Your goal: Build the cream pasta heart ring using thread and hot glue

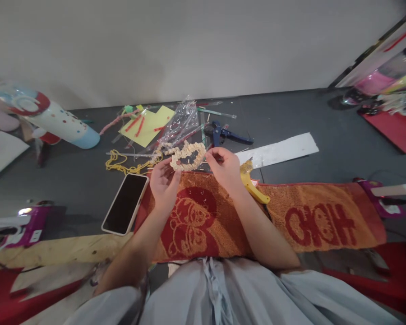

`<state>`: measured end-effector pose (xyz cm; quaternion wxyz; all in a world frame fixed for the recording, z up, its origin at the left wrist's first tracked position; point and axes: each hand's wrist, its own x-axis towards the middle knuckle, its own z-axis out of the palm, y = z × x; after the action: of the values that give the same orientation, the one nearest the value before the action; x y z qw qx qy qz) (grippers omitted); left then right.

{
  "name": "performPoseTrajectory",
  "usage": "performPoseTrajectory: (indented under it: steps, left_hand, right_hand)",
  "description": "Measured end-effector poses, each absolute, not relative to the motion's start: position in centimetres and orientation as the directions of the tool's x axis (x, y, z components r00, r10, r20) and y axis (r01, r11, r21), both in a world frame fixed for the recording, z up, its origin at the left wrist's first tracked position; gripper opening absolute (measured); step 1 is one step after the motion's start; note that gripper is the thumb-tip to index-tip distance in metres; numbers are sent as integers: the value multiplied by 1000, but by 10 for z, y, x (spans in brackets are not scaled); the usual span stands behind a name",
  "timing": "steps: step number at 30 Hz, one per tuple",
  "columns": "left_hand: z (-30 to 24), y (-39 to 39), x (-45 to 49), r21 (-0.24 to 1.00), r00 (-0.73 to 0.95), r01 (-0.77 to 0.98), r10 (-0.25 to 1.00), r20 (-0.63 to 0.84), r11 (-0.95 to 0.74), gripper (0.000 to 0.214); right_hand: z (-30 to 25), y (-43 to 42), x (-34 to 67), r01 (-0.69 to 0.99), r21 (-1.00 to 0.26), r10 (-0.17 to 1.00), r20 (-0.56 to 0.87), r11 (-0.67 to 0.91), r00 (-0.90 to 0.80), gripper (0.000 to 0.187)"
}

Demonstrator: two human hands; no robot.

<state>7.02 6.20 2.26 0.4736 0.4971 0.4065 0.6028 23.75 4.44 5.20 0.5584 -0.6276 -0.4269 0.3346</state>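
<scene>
Seen from the head camera, both hands are raised just above the far edge of an orange and red towel (pixel 325 221) that lies along the near edge of the grey tabletop (pixel 341 135). The left hand (pixel 164 178) and the right hand (pixel 225 167) are a little apart, and between them they hold a cream loop (pixel 188 156) of small knobbly pieces. The left hand's fingers are closed on the loop's left side. The right hand's thumb and forefinger pinch its right end. The loop is above the middle of the tabletop, well short of the wall.

Just left of the left hand, a phone (pixel 125 203) lies with its dark screen up, its near end touching the towel's left edge. A yellow cord (pixel 122 163) sits in a loose tangle beyond the phone. Close to the right wrist, a yellow tool (pixel 252 183) rests partly on the towel.

Beyond the hands lie a crumpled clear wrapper (pixel 181 122), a yellow paper sheet (pixel 149 126) with red strips on it, and a blue cutter (pixel 223 133). A white paper strip (pixel 280 151) runs toward the right edge. Toward the far left corner, a white dotted tube (pixel 59 119) lies on its side. A wooden plank (pixel 54 250) runs along the near left edge.
</scene>
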Motion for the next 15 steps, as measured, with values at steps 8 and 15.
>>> performPoseTrajectory:
  steps: [8, 15]
  left_hand:
    - [32, 64, 71, 892, -9, -447, 997, -81, 68, 40]
    - [46, 65, 68, 741, 161, -564, 928, -335, 365, 16]
  right_hand:
    - [57, 44, 261, 79, -994, 790, 109, 76, 604, 14]
    - [56, 43, 297, 171, -963, 585, 262, 206, 768, 16]
